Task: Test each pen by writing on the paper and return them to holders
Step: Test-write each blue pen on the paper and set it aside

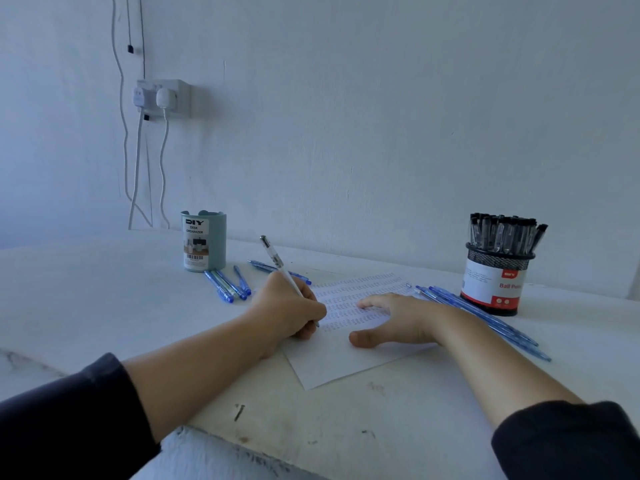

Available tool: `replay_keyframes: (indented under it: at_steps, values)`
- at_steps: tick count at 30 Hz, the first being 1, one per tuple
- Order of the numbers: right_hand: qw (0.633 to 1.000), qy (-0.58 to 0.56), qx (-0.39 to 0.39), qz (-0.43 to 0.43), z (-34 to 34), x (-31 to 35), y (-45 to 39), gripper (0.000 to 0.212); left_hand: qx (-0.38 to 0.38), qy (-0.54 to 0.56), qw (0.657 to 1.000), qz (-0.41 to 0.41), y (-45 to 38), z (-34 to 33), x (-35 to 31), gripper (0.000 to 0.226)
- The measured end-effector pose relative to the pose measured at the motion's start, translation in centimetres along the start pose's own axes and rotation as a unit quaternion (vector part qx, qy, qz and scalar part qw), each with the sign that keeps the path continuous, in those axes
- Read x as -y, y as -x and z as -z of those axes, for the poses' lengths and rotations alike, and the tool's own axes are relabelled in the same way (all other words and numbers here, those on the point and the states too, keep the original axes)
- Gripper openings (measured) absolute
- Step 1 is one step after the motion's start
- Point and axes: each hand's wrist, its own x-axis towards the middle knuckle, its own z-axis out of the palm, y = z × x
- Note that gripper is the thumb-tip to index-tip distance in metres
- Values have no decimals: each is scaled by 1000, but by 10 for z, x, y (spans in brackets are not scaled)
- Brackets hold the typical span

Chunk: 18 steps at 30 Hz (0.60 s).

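Observation:
My left hand (pixel 289 308) grips a white pen (pixel 277 263), its tip down on the sheet of paper (pixel 341 362), which carries several rows of small marks. My right hand (pixel 394 318) lies flat on the paper with fingers spread, holding it down. A teal desk organizer (pixel 203 241) stands at the back left, with blue pens (pixel 227 284) lying in front of it. At the back right stands a black mesh holder (pixel 497 282) full of black-capped pens. More blue pens (pixel 485 318) lie beside it, behind my right forearm.
One more blue pen (pixel 263 266) lies behind my left hand. The white table (pixel 86 306) meets a white wall close behind the holders. A wall socket (pixel 162 98) with two plugs and hanging cables sits at the upper left. The table's front edge runs near my forearms.

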Motion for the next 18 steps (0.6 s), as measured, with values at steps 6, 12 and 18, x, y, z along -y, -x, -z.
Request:
replay_keyframes:
  at_steps: [6, 12, 18]
  values:
    - [1000, -5, 4, -1, -1, 0, 0, 84, 0, -20, 1000, 5, 0, -2, -1, 4]
    - [1000, -3, 4, 0, 0, 0, 0, 85, -5, -15, 1000, 2, 1, -2, -1, 3]
    - [1000, -8, 7, -2, -1, -1, -1, 87, -9, -16, 1000, 2, 2, -3, -1, 4]
